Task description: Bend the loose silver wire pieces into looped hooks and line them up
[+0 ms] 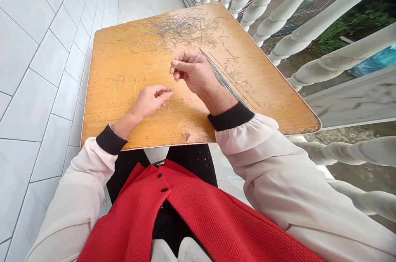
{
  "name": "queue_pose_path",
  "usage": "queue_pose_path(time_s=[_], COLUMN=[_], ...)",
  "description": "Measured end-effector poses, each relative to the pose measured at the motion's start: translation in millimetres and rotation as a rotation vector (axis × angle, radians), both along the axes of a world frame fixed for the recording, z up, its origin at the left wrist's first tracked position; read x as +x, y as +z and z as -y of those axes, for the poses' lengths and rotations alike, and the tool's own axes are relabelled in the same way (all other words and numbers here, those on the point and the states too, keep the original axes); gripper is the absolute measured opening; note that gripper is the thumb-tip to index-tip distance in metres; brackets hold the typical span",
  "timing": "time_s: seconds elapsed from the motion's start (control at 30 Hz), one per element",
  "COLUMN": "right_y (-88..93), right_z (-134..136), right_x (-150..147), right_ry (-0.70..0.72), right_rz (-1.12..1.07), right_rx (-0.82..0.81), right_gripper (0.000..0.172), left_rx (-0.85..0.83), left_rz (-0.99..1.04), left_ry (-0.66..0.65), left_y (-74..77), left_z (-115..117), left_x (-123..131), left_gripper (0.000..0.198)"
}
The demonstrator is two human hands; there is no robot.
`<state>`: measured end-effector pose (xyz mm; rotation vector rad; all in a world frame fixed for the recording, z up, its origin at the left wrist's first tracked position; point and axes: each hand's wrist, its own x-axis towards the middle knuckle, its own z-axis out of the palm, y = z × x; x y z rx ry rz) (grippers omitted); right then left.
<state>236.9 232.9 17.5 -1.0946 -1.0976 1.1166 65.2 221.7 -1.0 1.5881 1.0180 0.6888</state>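
Note:
My right hand is raised over the middle of the table, thumb and fingertips pinched together. My left hand hovers lower and to the left, its thumb and fingers also closed at the tips. Anything in either pinch is too thin to make out. Left of my hands, several small looped pieces of thin wire lie in a row, some with twisted stems. A bundle of straight grey wires runs slantwise beside my right hand, partly hidden by the wrist. Beyond the hands spreads a loose tangle of fine wire.
The wooden table has worn patches and a chipped front edge close to my lap. A white tiled wall stands along the left. White balusters line the right side. A few single wires lie right of the bundle.

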Motion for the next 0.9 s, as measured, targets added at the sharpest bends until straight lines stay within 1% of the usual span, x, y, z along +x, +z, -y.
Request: queue_pose_path(time_s=[0.13, 0.23, 0.27, 0.3, 0.37, 0.43, 0.47, 0.53, 0.57, 0.63, 0.7, 0.77, 0.83, 0.9], right_y=[0.7, 0.7, 0.3, -0.2, -1.6, -2.9, -3.3, -3.5, -3.4, -3.0, -2.8, -3.1, -3.8, -4.5], right_z=[2, 3, 4, 4, 5, 6, 6, 6, 6, 6, 7, 7, 8, 9], right_x=[-2, -5, -6, -7, -10, -12, -12, -11, -11, -9, -9, -10, -13, -16], right_ry=[-0.010, 0.010, 0.012, 0.009, -0.012, -0.030, -0.025, 0.008, 0.033, 0.076, 0.110, 0.143, 0.180, 0.220], right_rz=[0.031, 0.035, 0.037, 0.039, 0.043, 0.044, 0.043, 0.043, 0.048, 0.062, 0.072, 0.077, 0.081, 0.086], right_rx=[-0.013, -0.020, -0.019, -0.016, -0.003, 0.012, 0.017, 0.017, 0.010, -0.014, -0.039, -0.059, -0.079, -0.097], right_gripper=[0.034, 0.034, 0.034, 0.034, 0.034, 0.034, 0.033, 0.032, 0.032, 0.031, 0.031, 0.030, 0.029, 0.028], left_rx=[0.188, 0.347, 0.350, 0.306, 0.128, -0.046, -0.096, -0.145, -0.149, -0.104, -0.003, 0.078, 0.118, 0.140], left_rz=[-0.040, -0.098, -0.108, -0.104, -0.047, 0.028, 0.053, 0.058, 0.040, -0.005, -0.006, 0.046, 0.108, 0.150], left_ry=[0.004, 0.024, 0.029, 0.029, 0.012, -0.007, -0.017, -0.039, -0.043, -0.014, 0.069, 0.151, 0.191, 0.198], left_y=[-10.2, -9.9, -8.0, -5.6, -0.9, 2.0, 2.7, 3.3, 3.7, 5.8, 9.7, 14.6, 18.6, 20.3], left_z=[-5, -5, -4, -2, 2, 5, 5, 1, -2, -11, -19, -26, -29, -31], left_x=[-2, -2, -2, -1, 2, 4, 4, 2, -1, -8, -15, -20, -22, -22], left_gripper=[0.005, 0.015, 0.019, 0.022, 0.024, 0.023, 0.021, 0.015, 0.014, 0.020, 0.029, 0.032, 0.028, 0.020])
